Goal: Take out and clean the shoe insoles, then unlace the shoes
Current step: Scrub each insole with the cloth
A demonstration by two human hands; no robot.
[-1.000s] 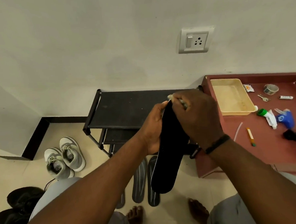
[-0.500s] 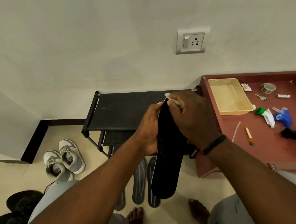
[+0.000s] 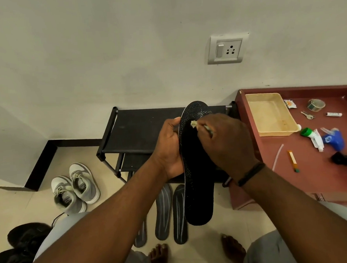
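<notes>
Currently, black insole [image 3: 197, 170] is gripped upright by left hand [image 3: 170, 147] – small brush [image 3: 201, 126] pinched by right hand [image 3: 228, 142], bristles touching insole's upper end, above shoe rack [image 3: 140, 131].

Four insoles: one black insole [image 3: 197, 170] held, three grey insoles [image 3: 163, 213] on the floor. Two grey-white sneakers [image 3: 76, 188], two black shoes [image 3: 19, 248].

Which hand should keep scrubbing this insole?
Probably the right hand: it grips the small brush, bristles on the black insole. The left hand grips the insole's edge, steadying it.
</notes>
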